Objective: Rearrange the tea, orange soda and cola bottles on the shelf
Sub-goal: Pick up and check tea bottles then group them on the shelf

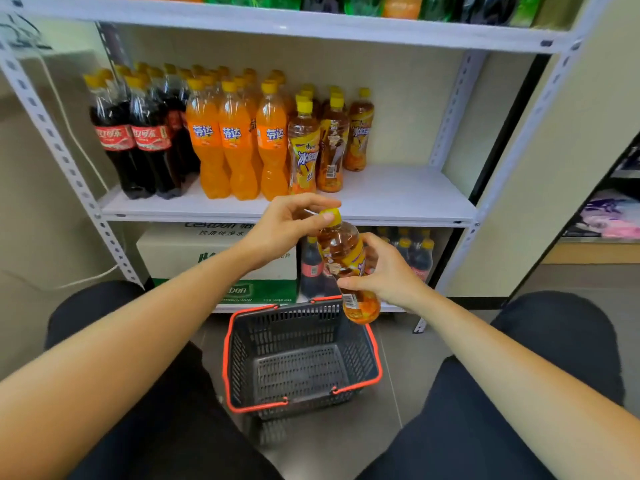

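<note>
Your left hand pinches the yellow cap of the amber plastic tea bottle while your right hand grips its body above the dark mesh basket with red rim.

A dark mesh shopping basket with a red rim and handles sits on the grey floor, near centre. Beyond it, to the left, a white carton rests on a green one. A white cable trails at far left.
</note>
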Available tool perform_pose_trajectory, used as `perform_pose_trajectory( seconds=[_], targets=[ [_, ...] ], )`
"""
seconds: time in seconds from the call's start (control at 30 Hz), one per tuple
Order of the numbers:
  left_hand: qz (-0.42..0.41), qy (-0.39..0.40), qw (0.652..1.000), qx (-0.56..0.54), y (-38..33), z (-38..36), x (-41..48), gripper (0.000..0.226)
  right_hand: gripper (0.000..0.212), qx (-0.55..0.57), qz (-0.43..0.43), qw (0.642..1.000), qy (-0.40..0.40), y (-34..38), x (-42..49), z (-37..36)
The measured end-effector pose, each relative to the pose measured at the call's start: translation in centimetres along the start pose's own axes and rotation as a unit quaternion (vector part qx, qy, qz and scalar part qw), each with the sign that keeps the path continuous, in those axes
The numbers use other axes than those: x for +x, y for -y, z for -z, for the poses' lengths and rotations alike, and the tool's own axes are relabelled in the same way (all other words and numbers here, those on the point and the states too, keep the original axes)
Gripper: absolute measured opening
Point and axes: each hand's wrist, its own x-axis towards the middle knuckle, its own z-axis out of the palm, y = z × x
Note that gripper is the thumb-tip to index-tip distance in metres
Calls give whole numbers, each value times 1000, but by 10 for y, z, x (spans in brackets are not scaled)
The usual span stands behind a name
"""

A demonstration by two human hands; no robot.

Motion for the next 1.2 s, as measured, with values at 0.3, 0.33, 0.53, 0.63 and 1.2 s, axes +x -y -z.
perform_pose_trajectory(
  seconds=[0.3,0.33,0.53,0.63,1.2],
  targets=[
    [50,-24,994,92,25,7,46,13,78,-90,10,996,13,-21,41,9],
    [63,-19,994,88,31,9,50,13,79,-96,6,995,14,-26,45,8],
    [107,43,993,-37,73,26,65,16,71,-23,-55,998,27,-57,63,4],
    [91,31,991,-92,96,24,65,30,66,84,-98,991,25,-74,69,-2],
    [104,-80,990,-55,132,5,66,9,55,203,-160,963,78,-95,65,-33]
  ],
)
